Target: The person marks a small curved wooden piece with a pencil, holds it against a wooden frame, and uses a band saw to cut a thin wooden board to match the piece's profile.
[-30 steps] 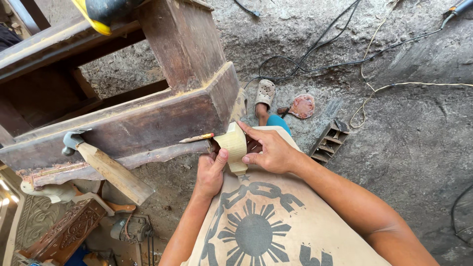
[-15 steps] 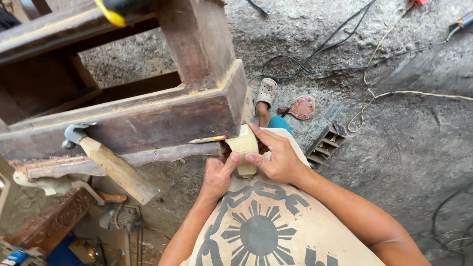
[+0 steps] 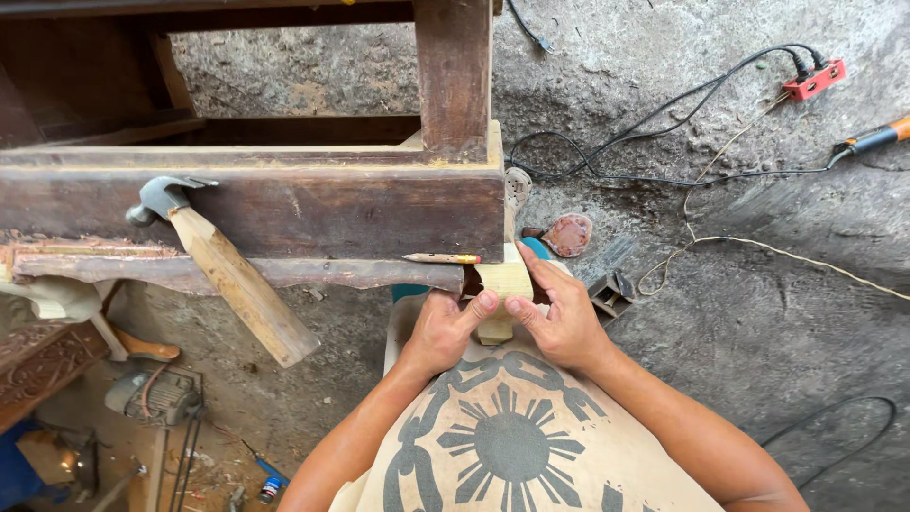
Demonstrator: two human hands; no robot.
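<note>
A small pale wooden block [image 3: 505, 284] sits against the end of a dark carved rail on an old wooden frame [image 3: 313, 209]. My left hand [image 3: 444, 327] grips the block from the left, thumb on its lower face. My right hand [image 3: 559, 318] holds it from the right, fingers along its side and thumb next to the left thumb. A pencil [image 3: 441, 258] lies on the rail just above the block. A hammer [image 3: 223, 265] with a thick wooden handle leans on the frame to the left.
Concrete floor on the right carries black cables [image 3: 664, 123], a red power strip [image 3: 813, 81], an orange-handled tool [image 3: 872, 137] and a pale cord [image 3: 758, 246]. A sandal [image 3: 567, 234] lies past the block. Carved wood [image 3: 38, 365] and a small motor [image 3: 152, 396] lie lower left.
The view has swung so the frame looks level. Both hands have settled lower around the block, thumbs now meeting on its front; before, the right hand covered its top.
</note>
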